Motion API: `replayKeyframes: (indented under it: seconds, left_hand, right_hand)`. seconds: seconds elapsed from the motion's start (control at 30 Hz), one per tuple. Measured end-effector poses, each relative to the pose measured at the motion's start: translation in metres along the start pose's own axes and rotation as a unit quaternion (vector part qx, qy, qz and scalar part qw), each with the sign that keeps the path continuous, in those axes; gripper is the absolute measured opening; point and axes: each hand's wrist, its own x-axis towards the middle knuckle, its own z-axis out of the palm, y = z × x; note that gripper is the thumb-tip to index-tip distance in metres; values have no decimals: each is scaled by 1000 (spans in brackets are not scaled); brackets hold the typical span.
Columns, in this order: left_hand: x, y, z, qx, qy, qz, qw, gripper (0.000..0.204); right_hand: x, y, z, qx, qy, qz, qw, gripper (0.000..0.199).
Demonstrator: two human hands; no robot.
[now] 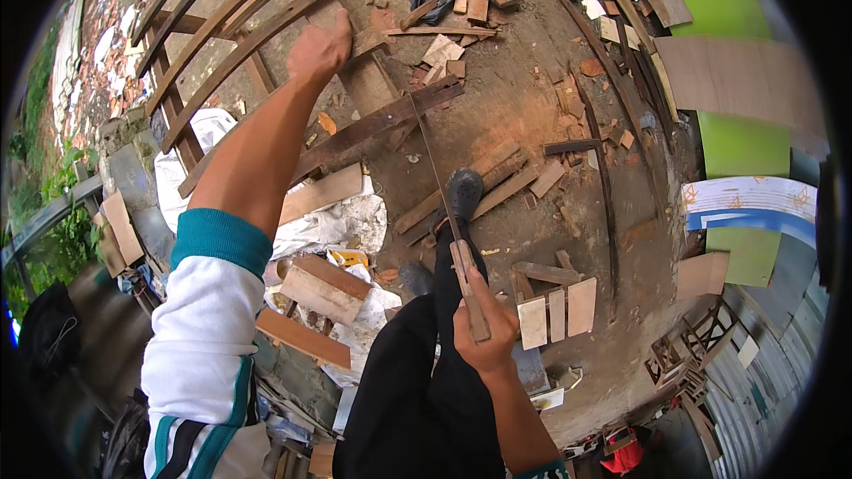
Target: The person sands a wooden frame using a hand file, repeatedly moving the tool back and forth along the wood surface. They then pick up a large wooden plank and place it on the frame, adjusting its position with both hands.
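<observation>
The saw [451,215] is gripped at its wooden handle [463,264] by the right hand [487,326], blade [435,166] extending forward; flexing is likely. The wooden frame [306,3], held under the closed left hand [318,46], is probably stiff, best grasped along an edge.

Readable lettering: none on anything in view.
Blue-and-white panel [751,206]: well to the right of the handsaw [463,268]; thin orange figures cross its white part, but whether they are signs or mere decoration cannot be told.
Yellow packet [354,258]: left of the handsaw's handle; darker marks show on it, too small to make out.
White sheeting [362,215]: left of the handsaw; dark flecks on it, print or dirt, cannot be told.
</observation>
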Motion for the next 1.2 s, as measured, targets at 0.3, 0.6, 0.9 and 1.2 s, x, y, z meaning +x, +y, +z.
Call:
replayKeyframes:
  seconds: [0.3, 0.6, 0.9, 1.2]
  left_hand:
    - [-5, -27, 28, -99, 306, 116, 940, 72]
    - [-38, 45, 2, 316, -42, 387, 865, 47]
    - [15, 103, 20, 274, -295, 277, 873, 40]
    - [5, 95, -9, 297, -163, 350, 873, 60]
  right_hand:
    - [22, 25, -37, 16, 60, -13, 998, 53]
    - [47, 43, -78, 12, 79, 101, 992, 52]
    - [81, 43, -84, 37, 57, 111, 992, 50]
    - [72, 39, -76, 33, 57, 107, 992, 52]
